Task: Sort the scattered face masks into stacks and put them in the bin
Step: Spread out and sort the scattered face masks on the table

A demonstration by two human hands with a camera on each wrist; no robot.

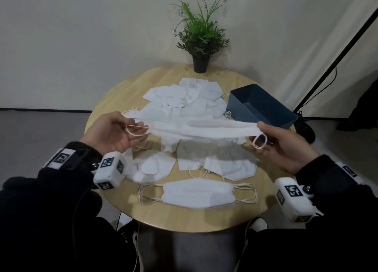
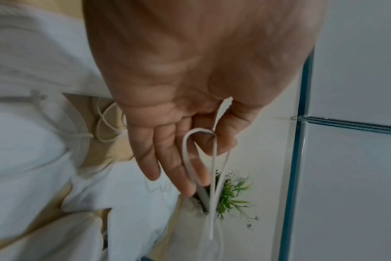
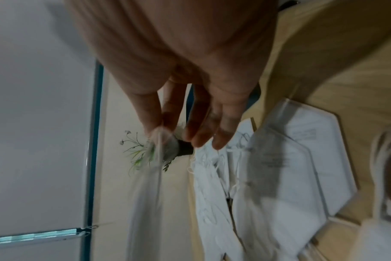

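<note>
Pale walls back a round light-wood surface point(image 1: 122, 206) carrying a dark blue rectangular plastic bin point(image 1: 263, 105) at its right and scattered white face masks point(image 1: 184, 99). Above them, left hand point(image 1: 111, 133) and right hand point(image 1: 286, 148) pinch, fingers clamped, opposite ends of a stretched white folded face mask point(image 1: 194, 129).

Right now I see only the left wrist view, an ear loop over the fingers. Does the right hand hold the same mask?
Observer: Yes. In the head view the right hand pinches the held mask at its other end, above the table.
Operator: Is the bin near?
Observer: The blue bin stands at the table's far right, beyond that hand; no mask shows inside.
Operator: Any stack started?
Observer: A near stack lies at the front edge, several ear loops each side.
</note>
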